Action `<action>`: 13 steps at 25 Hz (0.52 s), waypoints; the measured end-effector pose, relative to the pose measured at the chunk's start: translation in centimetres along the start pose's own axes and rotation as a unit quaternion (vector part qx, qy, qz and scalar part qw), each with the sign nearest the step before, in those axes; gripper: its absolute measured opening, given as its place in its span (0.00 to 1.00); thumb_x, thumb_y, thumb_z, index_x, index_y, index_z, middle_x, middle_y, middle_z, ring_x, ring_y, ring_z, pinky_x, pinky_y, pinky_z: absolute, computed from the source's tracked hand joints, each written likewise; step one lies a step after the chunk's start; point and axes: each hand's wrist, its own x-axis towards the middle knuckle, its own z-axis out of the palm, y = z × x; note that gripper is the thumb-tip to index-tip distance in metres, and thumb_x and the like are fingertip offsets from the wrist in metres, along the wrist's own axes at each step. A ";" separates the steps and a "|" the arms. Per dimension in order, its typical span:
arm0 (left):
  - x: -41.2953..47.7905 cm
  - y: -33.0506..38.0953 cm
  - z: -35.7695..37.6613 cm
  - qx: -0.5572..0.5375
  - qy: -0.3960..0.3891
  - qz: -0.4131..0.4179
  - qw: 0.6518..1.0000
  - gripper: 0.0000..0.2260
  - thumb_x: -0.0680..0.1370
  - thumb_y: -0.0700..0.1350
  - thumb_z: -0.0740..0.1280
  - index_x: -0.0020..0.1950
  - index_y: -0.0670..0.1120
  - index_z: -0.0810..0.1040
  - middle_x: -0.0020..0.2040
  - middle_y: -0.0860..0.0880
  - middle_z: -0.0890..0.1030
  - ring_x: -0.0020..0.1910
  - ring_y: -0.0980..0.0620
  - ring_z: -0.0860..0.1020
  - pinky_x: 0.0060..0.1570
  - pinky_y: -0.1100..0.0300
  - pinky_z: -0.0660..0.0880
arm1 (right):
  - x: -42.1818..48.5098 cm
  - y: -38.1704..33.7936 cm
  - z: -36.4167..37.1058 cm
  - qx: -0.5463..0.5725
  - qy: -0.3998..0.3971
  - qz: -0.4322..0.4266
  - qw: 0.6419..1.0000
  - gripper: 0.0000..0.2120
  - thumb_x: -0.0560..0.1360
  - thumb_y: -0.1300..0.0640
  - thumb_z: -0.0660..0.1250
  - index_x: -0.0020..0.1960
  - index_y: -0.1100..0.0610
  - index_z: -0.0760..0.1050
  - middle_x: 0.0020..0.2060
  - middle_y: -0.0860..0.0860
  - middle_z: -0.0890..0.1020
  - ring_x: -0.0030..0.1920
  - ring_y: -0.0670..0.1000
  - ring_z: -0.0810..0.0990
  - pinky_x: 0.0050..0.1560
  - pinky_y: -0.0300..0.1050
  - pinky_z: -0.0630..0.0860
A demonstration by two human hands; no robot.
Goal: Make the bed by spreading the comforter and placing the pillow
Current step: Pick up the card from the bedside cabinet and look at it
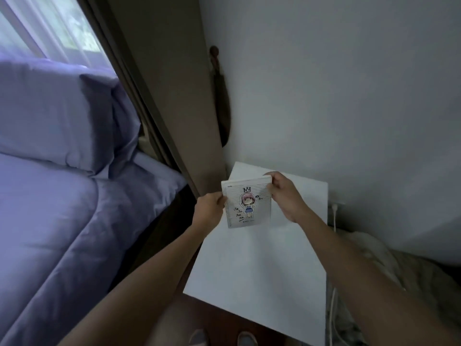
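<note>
Fingers (270,179) of the right hand (287,198) and left hand (209,208) pinch a notebook's (248,204) side edges above the white counter (262,265). Comforter (55,221) lies spread at lower left, pillow (55,113) at upper left; both look soft, light and best grasped by corners.

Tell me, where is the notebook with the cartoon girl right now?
The notebook is at centre frame, held between the left hand and right hand above the white bedside table, right of the bed.
</note>
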 end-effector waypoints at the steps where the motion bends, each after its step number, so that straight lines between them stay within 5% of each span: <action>1: -0.1 -1.0 1.1 0.006 -0.001 -0.013 1.000 0.11 0.80 0.45 0.59 0.49 0.42 0.80 0.47 0.42 0.84 0.46 0.41 0.80 0.43 0.55 0.74 | 0.4 1.5 0.4 -0.027 -0.001 -0.006 1.000 0.16 0.76 0.69 0.57 0.48 0.48 0.75 0.47 0.51 0.80 0.49 0.50 0.77 0.53 0.45 0.71; 9: 0.6 -5.0 6.9 0.014 -0.018 -0.043 0.999 0.13 0.81 0.43 0.57 0.50 0.37 0.78 0.46 0.39 0.83 0.43 0.39 0.79 0.44 0.49 0.78 | 1.7 9.1 1.3 -0.078 0.002 -0.004 0.997 0.14 0.78 0.65 0.58 0.49 0.46 0.73 0.48 0.49 0.79 0.49 0.50 0.76 0.51 0.45 0.70; 13: 0.0 -4.7 7.3 0.005 -0.014 -0.041 0.999 0.13 0.81 0.42 0.56 0.45 0.37 0.76 0.44 0.40 0.82 0.38 0.45 0.77 0.36 0.56 0.72 | 1.2 9.4 1.5 -0.040 0.004 0.009 0.999 0.17 0.77 0.67 0.57 0.47 0.45 0.74 0.49 0.49 0.80 0.49 0.48 0.76 0.51 0.42 0.70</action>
